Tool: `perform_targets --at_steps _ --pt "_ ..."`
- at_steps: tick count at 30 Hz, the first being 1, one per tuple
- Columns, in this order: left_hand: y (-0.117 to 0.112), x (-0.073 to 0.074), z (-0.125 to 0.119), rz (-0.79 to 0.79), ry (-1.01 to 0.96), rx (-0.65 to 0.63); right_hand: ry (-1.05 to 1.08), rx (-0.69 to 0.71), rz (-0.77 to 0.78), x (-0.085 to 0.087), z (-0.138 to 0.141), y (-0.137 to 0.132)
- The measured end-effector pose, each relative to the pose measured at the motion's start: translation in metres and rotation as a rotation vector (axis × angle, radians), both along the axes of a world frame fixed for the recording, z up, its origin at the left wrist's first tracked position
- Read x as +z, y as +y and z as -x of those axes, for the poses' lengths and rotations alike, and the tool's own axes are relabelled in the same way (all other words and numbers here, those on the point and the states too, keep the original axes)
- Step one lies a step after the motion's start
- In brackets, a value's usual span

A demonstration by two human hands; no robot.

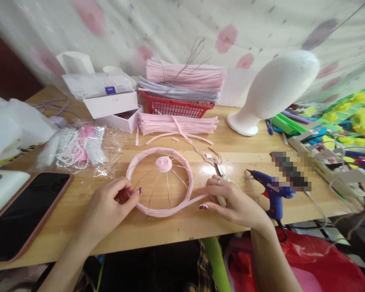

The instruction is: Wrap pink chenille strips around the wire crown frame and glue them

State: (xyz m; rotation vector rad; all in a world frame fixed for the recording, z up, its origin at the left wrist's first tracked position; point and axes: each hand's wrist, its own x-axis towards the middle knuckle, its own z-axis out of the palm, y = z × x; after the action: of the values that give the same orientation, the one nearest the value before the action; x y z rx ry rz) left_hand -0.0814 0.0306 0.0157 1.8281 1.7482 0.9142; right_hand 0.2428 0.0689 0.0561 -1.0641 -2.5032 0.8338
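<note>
A pink wrapped ring with thin wire spokes and a pink hub lies on the wooden table. My left hand pinches the ring's left rim with fingers closed round it. A loose pink strip runs off the ring's right side into my right hand, whose fingers press together on its end. Small scissors lie just behind that hand.
A blue glue gun stands right of my right hand. Behind lie pink strip bundles, a red basket, a white foam head, a bag of pearl strings and white boxes. A phone lies left.
</note>
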Motion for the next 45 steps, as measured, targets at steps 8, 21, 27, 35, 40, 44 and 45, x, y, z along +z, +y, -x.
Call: perform_targets --at_steps 8,21,27,35,40,44,45 --pt "0.016 -0.006 0.023 0.068 -0.074 -0.120 -0.020 -0.084 0.091 -0.002 0.015 0.005" --pt "0.067 0.019 0.019 0.112 0.008 -0.283 0.086 0.031 0.119 0.002 0.023 0.015" --pt "0.046 0.025 0.009 -0.063 -0.012 -0.073 0.107 -0.028 0.089 -0.007 0.020 0.014" --pt "-0.037 -0.002 -0.047 -0.237 -0.122 -0.026 0.141 -0.116 0.066 -0.014 0.024 0.007" --pt "-0.031 -0.015 -0.058 -0.255 -0.139 0.055 0.129 -0.141 0.066 -0.013 0.026 0.004" --pt "-0.026 -0.017 -0.052 -0.216 -0.143 0.044 0.118 -0.161 0.084 -0.015 0.023 0.004" --pt "-0.027 -0.018 -0.051 -0.217 -0.139 0.033 0.116 -0.163 0.090 -0.016 0.022 0.004"
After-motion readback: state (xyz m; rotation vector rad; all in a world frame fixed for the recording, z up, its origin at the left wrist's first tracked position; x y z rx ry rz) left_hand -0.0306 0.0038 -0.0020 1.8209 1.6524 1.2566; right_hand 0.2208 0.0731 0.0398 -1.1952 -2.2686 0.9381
